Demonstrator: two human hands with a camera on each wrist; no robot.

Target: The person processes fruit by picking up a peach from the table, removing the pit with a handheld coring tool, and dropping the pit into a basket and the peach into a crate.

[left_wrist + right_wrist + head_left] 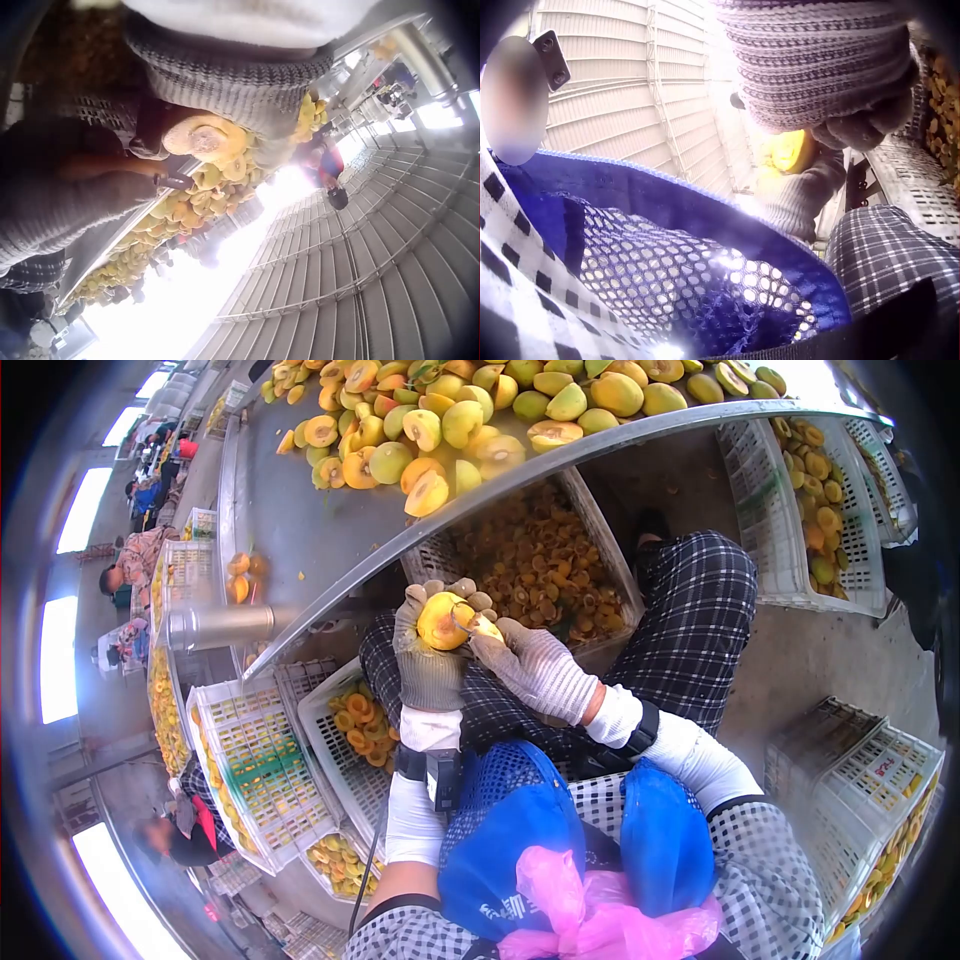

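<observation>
My gloved left hand [428, 660] holds a yellow peach half [442, 622] up in front of my lap, fingers curled round it. In the left wrist view the peach half [206, 142] shows its cut face with a rough, pale brown centre. My gloved right hand [535, 668] grips a small pitting tool, whose thin curved metal end [462, 618] lies against the fruit. A pale yellow piece [486, 627] shows at the right fingertips. Part of the tool is hidden by the right hand. The right wrist view shows the peach half [790, 152] beyond the right glove.
A metal table [330, 530] carries a heap of peach halves [460, 422], its raised rim curving in front of me. Below it stands a crate [600, 530] of brownish pieces. A white crate [318, 710] with pitted halves is at my left; more crates [760, 510] stand right.
</observation>
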